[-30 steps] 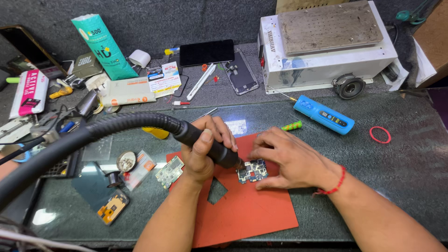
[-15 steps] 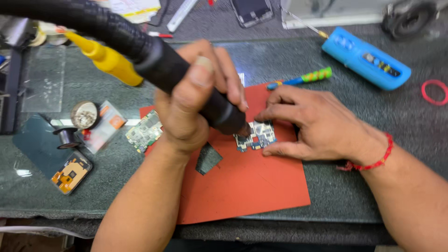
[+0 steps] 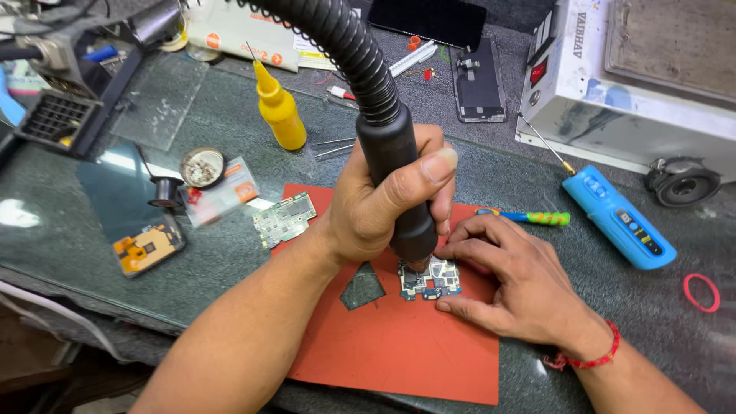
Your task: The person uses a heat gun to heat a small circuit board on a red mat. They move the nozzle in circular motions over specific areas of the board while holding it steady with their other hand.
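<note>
My left hand grips the black handle of a hot-air wand with a ribbed black hose. Its nozzle points down onto a small circuit board. The board lies on a red mat. My right hand rests on the mat with thumb and fingers pinning the board's right edge; a red thread is on that wrist. A small dark metal shield piece lies on the mat left of the board.
A second green circuit board, a yellow squeeze bottle, a round tin, a blue electric screwdriver, a green-handled tool, a red rubber band, a dark phone back and a white machine stand around the mat.
The view has moved closer and shifted. The wand has tilted upright over the board, and my right hand still holds the board.
</note>
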